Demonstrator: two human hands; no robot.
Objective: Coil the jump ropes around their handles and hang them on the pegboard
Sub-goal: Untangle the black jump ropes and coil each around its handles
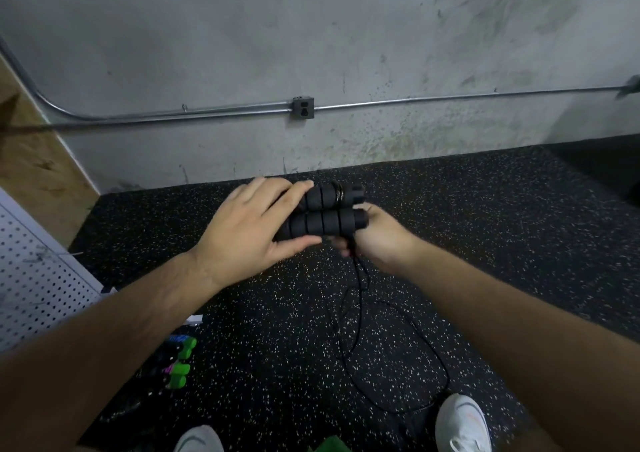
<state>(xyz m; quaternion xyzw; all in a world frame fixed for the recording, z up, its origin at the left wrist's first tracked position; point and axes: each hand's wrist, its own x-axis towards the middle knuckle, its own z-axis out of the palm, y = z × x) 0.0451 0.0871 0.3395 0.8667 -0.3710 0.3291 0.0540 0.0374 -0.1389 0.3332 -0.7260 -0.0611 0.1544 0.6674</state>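
– While the grey wall point(311, 35) fills the back, what lies under it?
– The black floor point(485, 243) with little white dots. A white pegboard point(34, 278) shows at the left side.
– What do the hands do?
– The left hand point(242, 229) grips two black handles point(322, 224) at their left end, with its fingers on top and its thumb below. The handles lie side by side and touch, held up over the floor in the middle.
– And the other hand?
– The right hand point(377, 240) is at their right end. Its fingers point(341, 245) curl round the thin black rope point(360, 299) just under the handles.
– Where does the rope go?
– A few turns sit round the far handle. The rest hangs down and lies in loose loops on the floor, near a white shoe point(462, 424).
– Anything smaller?
– Some green handles point(180, 358) lie on the floor by the pegboard.
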